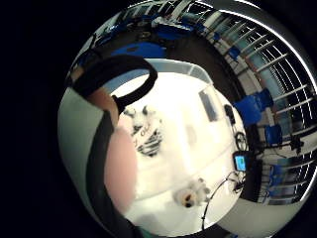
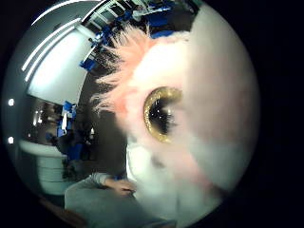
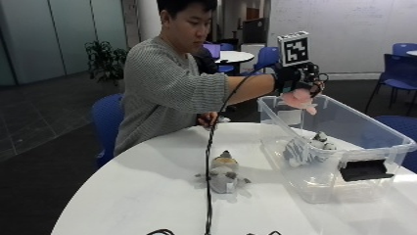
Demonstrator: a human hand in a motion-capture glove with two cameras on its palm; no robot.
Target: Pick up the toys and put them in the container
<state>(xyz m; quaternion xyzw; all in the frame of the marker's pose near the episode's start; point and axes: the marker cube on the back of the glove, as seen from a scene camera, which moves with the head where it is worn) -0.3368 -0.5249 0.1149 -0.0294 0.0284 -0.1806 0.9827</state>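
My gloved right hand (image 3: 298, 83) is raised over the clear plastic container (image 3: 375, 128) at the table's right and grips a pink and white plush toy (image 3: 299, 100). That toy's fur and gold glitter eye (image 2: 164, 114) fill the thumb side palm view. A black and white striped plush toy (image 3: 306, 149) lies inside the container, seen from above as the striped toy (image 1: 146, 131). On the white round table (image 3: 130, 196) left of the container sits a grey and tan plush toy (image 3: 223, 174), the same toy (image 1: 190, 194) showing small in the little finger side view.
A black cable (image 3: 210, 147) runs from my arm down across the table beside the grey toy. The person's bare left hand (image 3: 210, 119) rests at the table's far edge. Blue chairs (image 3: 399, 68) stand behind the container.
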